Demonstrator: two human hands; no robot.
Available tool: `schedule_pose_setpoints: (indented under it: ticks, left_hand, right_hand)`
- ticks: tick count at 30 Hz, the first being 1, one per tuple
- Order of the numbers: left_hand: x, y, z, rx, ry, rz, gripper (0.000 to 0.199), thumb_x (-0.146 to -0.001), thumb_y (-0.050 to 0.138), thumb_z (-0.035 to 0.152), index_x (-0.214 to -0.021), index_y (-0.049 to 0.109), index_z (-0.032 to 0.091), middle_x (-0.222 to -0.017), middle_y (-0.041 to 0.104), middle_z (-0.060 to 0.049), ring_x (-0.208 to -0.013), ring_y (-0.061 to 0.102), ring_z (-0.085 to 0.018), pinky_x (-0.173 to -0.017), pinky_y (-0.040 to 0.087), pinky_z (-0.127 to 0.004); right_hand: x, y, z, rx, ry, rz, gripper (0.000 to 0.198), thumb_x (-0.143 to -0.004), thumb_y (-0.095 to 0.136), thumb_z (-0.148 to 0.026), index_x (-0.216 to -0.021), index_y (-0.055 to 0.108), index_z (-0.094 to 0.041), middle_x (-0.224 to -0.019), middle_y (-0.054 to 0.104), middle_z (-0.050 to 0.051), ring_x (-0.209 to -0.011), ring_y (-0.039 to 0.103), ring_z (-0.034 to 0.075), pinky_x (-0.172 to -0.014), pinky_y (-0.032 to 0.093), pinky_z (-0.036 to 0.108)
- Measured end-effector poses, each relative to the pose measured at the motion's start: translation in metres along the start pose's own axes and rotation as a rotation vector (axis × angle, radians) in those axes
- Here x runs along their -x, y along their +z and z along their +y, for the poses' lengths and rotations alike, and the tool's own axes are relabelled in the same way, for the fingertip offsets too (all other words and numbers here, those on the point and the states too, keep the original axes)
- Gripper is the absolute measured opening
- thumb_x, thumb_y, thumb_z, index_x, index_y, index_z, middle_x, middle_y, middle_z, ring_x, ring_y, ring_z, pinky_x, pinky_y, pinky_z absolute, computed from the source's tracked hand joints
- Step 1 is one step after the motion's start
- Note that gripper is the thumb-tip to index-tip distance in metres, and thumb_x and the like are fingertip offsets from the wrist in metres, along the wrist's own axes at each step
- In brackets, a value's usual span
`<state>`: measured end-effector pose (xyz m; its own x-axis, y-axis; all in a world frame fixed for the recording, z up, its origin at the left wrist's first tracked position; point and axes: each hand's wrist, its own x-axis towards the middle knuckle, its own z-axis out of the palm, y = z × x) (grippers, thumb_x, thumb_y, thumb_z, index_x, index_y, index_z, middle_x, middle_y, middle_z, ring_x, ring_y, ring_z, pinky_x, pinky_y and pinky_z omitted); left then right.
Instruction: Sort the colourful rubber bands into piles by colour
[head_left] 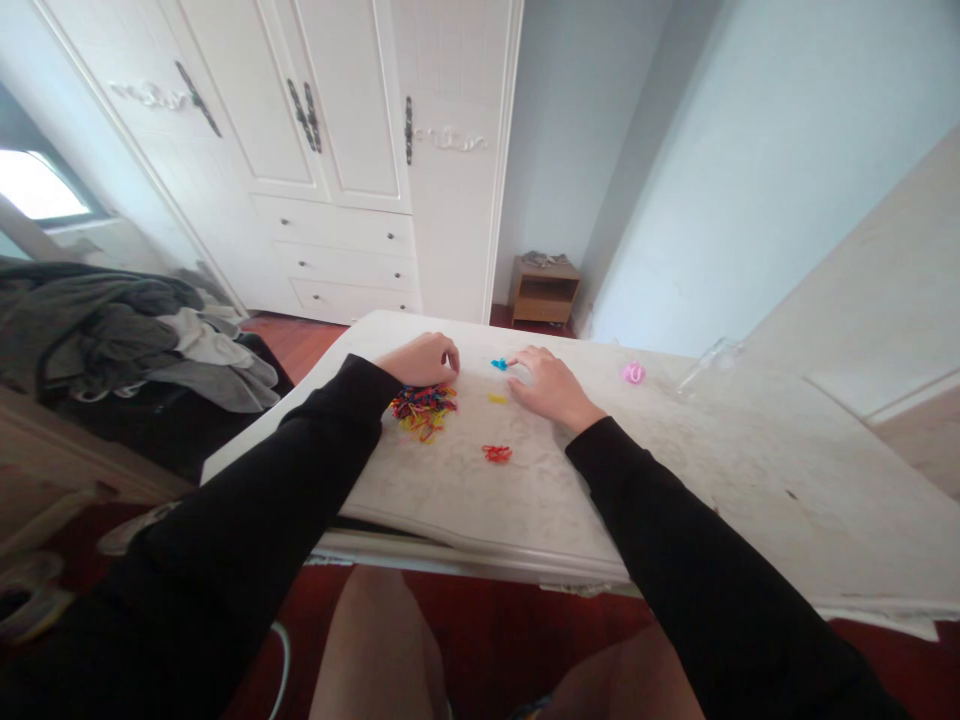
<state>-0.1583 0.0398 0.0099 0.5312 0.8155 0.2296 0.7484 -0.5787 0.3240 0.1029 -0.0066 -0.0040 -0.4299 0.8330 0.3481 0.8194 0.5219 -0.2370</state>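
Near the frame's centre, my two hands are apart. My left hand (421, 358) curls over one tangled multicoloured pile (424, 408) of thin strands; whether it grips any, I cannot tell. My right hand (551, 385), thumb and forefinger parted, is beside one blue cluster (499, 364), above one yellow cluster (496, 398) and one red cluster (496, 454).

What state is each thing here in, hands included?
Left hand: curled, grip unclear
Right hand: thumb and forefinger apart
Multicoloured pile: jumbled
Blue cluster: bunched
Yellow cluster: bunched
Red cluster: loosely bunched
Pink cluster: bunched
Wardrobe doors: shut
Drawers: shut
Fabric: heaped, crumpled
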Motion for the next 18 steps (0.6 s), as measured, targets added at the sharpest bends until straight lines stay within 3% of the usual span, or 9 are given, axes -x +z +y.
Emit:
schedule_pose_setpoints:
  ticks: [8, 18]
  left_hand:
    - [-0.0019, -0.0042, 0.0035, 0.215, -0.02, 0.102, 0.008, -0.07, 0.068, 0.024, -0.069, 0.073, 0.018, -0.065, 0.072, -0.002, -0.064, 0.064, -0.016, -0.064, 0.049, -0.026]
    - [-0.003, 0.0033, 0.0006, 0.439, -0.022, 0.128, 0.012, -0.074, 0.073, 0.027, -0.077, 0.068, 0.017, -0.066, 0.073, -0.003, -0.061, 0.066, -0.015, -0.06, 0.05, -0.025]
  right_hand:
    - [0.0004, -0.0009, -0.0018, -0.003, 0.01, 0.006, 0.024, -0.091, 0.06, -0.024, -0.111, 0.073, -0.019, -0.118, 0.071, 0.012, -0.116, 0.061, 0.029, -0.102, 0.048, 0.042]
    - [0.0009, 0.0008, -0.0009, -0.011, -0.008, 0.011, 0.022, -0.092, 0.059, -0.024, -0.109, 0.071, -0.018, -0.117, 0.072, 0.012, -0.113, 0.06, 0.029, -0.1, 0.048, 0.044]
